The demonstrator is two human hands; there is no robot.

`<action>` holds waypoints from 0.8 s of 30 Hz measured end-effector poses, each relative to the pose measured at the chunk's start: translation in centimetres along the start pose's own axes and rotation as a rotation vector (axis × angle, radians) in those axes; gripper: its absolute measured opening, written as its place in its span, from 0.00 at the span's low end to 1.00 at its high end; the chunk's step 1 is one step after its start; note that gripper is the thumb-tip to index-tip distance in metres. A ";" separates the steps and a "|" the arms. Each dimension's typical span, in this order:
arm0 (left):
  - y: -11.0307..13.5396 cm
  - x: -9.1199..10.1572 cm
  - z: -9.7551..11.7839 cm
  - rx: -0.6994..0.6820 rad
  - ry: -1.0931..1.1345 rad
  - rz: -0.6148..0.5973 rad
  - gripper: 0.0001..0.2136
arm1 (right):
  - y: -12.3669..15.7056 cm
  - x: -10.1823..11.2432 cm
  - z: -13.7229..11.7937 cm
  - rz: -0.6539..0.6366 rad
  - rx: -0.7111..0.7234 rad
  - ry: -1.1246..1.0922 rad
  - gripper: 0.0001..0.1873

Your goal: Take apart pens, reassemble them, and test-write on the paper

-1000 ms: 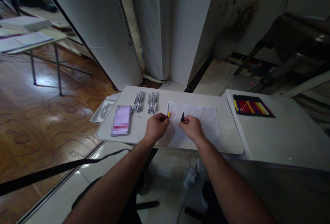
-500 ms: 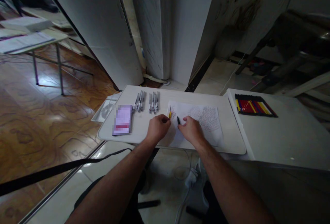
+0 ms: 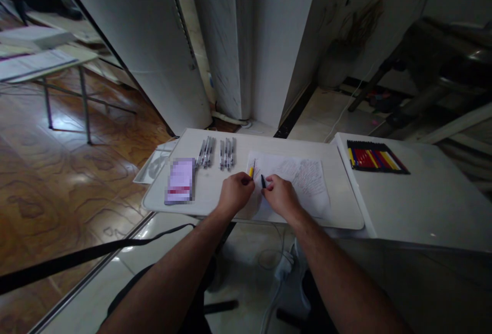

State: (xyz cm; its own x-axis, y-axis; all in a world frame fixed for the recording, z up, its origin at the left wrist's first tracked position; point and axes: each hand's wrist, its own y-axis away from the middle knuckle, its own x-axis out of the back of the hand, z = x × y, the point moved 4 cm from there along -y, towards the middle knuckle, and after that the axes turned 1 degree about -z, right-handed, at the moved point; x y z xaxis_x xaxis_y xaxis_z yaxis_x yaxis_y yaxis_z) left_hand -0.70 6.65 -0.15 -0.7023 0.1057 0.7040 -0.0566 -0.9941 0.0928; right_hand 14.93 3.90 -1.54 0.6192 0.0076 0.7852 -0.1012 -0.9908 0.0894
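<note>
My left hand (image 3: 235, 193) pinches a slim yellow pen (image 3: 251, 172) with a thin dark tip that points away from me. Close beside it, my right hand (image 3: 281, 194) has its fingers closed on a short black pen-like piece (image 3: 263, 181), whose lower end is hidden by the fingers. A small gap separates the two pieces. Both hands are over a white sheet of paper (image 3: 282, 162) covered in scribbled lines on its right part. Several clear pens (image 3: 226, 153) lie in two groups beyond my left hand.
The small white table (image 3: 346, 206) has a purple-screened phone-like object (image 3: 180, 180) at its left. A pouch of coloured pens (image 3: 376, 158) lies on the adjoining white surface (image 3: 426, 206) at right. A white cable and plug (image 3: 284, 266) lie below; a wall column (image 3: 265, 42) stands behind.
The view has shifted slightly, so the table appears a little further left. The fingers of my right hand look more curled around the black piece. Both hands keep their holds.
</note>
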 end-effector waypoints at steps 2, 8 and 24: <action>0.0 0.0 0.1 -0.004 0.000 -0.003 0.09 | 0.0 -0.2 -0.1 -0.004 0.016 0.002 0.19; 0.1 0.1 0.3 -0.003 -0.010 -0.002 0.09 | 0.1 -0.4 -0.3 -0.002 0.033 0.025 0.18; 0.4 -0.1 0.7 -0.045 0.057 -0.031 0.08 | -0.3 0.8 -0.4 0.129 0.007 -0.246 0.11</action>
State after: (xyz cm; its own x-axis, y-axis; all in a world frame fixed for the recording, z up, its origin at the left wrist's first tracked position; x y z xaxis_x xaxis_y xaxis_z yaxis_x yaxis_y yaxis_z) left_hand -0.13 6.29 0.28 -0.7387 0.1363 0.6601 -0.1098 -0.9906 0.0816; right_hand 15.10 4.30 -0.71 0.7720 -0.1508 0.6175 -0.1869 -0.9824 -0.0062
